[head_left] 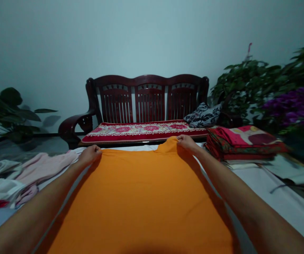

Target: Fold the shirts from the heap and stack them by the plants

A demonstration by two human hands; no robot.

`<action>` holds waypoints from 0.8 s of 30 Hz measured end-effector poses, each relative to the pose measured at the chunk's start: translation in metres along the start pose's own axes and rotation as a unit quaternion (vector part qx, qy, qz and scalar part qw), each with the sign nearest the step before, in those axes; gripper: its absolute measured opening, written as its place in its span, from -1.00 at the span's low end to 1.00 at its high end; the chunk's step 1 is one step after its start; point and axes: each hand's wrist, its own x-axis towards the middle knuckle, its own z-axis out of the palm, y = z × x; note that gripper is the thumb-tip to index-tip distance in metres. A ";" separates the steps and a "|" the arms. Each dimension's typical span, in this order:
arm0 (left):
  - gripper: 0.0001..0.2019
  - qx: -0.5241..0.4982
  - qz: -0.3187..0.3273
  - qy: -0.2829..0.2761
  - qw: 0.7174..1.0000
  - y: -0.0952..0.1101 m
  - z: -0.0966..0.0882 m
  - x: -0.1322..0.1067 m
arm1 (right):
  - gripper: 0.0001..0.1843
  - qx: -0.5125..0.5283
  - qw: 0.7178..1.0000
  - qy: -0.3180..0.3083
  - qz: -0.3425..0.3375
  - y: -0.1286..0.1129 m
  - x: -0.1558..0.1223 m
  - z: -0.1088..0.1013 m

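White-covered counter [263, 187], settee [149, 106] beyond far edge. Orange garment [141, 197] spread over counter's middle, reaching from near edge toward far edge; cannot tell how much lies flat. Pale clothes [48, 165] in loose heap toward left edge. Folded fabric stack [247, 150] near far right corner. Left hand [90, 154]: grip closed, fingertips pinching garment's far left corner. Right hand [187, 143]: grip closed, pinching bunched bit at far right corner.

Two hands [90, 155] [187, 142], one orange cloth [141, 197], one bench [150, 100] — and perhaps two cushions [207, 115].
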 end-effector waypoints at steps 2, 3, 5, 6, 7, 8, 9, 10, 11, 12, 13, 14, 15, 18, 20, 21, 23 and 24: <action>-0.77 -0.040 0.033 0.024 0.998 -0.002 -0.013 -0.013 | -0.65 0.023 1.000 -0.006 0.001 -0.012 -0.018 -0.012; -0.75 -0.065 0.046 0.029 0.996 -0.005 -0.019 -0.021 | -0.62 0.042 0.999 -0.011 -0.002 -0.018 -0.030 -0.019; -0.70 -0.112 0.060 0.030 0.991 -0.014 -0.030 -0.039 | -0.59 0.082 0.996 -0.020 -0.016 -0.026 -0.055 -0.030; -0.68 -0.134 0.064 0.026 0.989 -0.019 -0.034 -0.049 | -0.59 0.099 0.995 -0.025 -0.022 -0.028 -0.069 -0.034; -0.67 -0.155 0.067 0.018 0.985 -0.025 -0.037 -0.059 | -0.59 0.111 0.993 -0.029 -0.025 -0.029 -0.083 -0.038; -0.66 -0.176 0.071 0.008 0.982 -0.030 -0.041 -0.069 | -0.60 0.117 0.992 -0.035 -0.024 -0.029 -0.097 -0.042; -0.64 -0.194 0.074 -0.002 0.978 -0.034 -0.044 -0.080 | -0.61 0.121 0.992 -0.042 -0.019 -0.029 -0.111 -0.044; -0.63 -0.213 0.077 -0.010 0.974 -0.037 -0.046 -0.090 | -0.63 0.121 0.991 -0.049 -0.010 -0.029 -0.126 -0.047; -0.60 -0.231 0.080 -0.017 0.970 -0.040 -0.049 -0.101 | -0.64 0.118 0.991 -0.057 0.001 -0.029 -0.140 -0.049; -0.57 -0.244 0.083 -0.024 0.966 -0.041 -0.051 -0.112 | -0.65 0.116 0.991 -0.070 0.009 -0.029 -0.154 -0.050; -0.53 -0.255 0.084 -0.029 0.963 -0.041 -0.054 -0.123 | -0.65 0.117 0.989 -0.087 0.014 -0.029 -0.168 -0.052; -0.49 -0.261 0.085 -0.035 0.961 -0.041 -0.056 -0.133 | -0.64 0.123 0.986 -0.108 0.015 -0.028 -0.182 -0.053; -0.46 -0.263 0.086 -0.043 0.960 -0.041 -0.058 -0.143 | -0.62 0.131 0.982 -0.132 0.015 -0.028 -0.194 -0.054; -0.50 -0.247 0.086 -0.063 0.963 -0.042 -0.062 -0.171 | -0.59 0.137 0.974 -0.181 0.016 -0.023 -0.228 -0.057; -0.52 -0.232 0.079 -0.070 0.967 -0.046 -0.063 -0.185 | -0.60 0.117 0.978 -0.172 0.023 -0.019 -0.246 -0.058; -0.52 -0.225 0.073 -0.071 0.969 -0.050 -0.063 -0.191 | -0.62 0.109 0.980 -0.162 0.027 -0.016 -0.253 -0.060; -0.54 -0.213 0.065 -0.071 0.972 -0.058 -0.063 -0.200 | -0.66 0.104 0.982 -0.153 0.033 -0.014 -0.268 -0.063; -0.55 -0.209 0.065 -0.070 0.973 -0.063 -0.063 -0.204 | -0.67 0.105 0.981 -0.158 0.034 -0.014 -0.274 -0.065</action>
